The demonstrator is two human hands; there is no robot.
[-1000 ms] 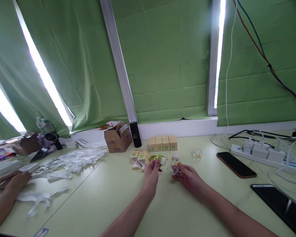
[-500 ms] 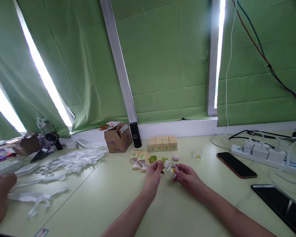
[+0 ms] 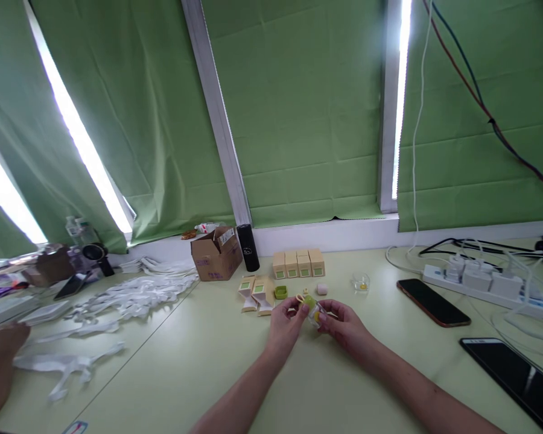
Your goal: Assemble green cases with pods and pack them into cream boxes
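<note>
My left hand (image 3: 285,322) pinches a small green piece (image 3: 308,300) that has a cream loop at its top. In my right hand (image 3: 344,323) is a small clear plastic case (image 3: 315,316) with something yellow in it. The two pieces meet between my fingers; whether one sits inside the other I cannot tell. Just beyond my hands lie a small green open box (image 3: 281,292) and a small pale pink piece (image 3: 321,289). Another clear plastic piece (image 3: 361,282) with a yellow spot lies farther right.
Several small tan boxes (image 3: 298,264) stand in a row at the back, with opened cardboard inserts (image 3: 257,293) nearer. A brown carton (image 3: 216,256) and black bottle (image 3: 248,247) stand behind. Phones (image 3: 433,302) and a power strip (image 3: 489,289) lie right. Another person's hand (image 3: 4,343) is far left.
My left hand has moved slightly right, bringing the green piece against the clear case. The white part seen under the green piece earlier is now behind or within the clear case.
</note>
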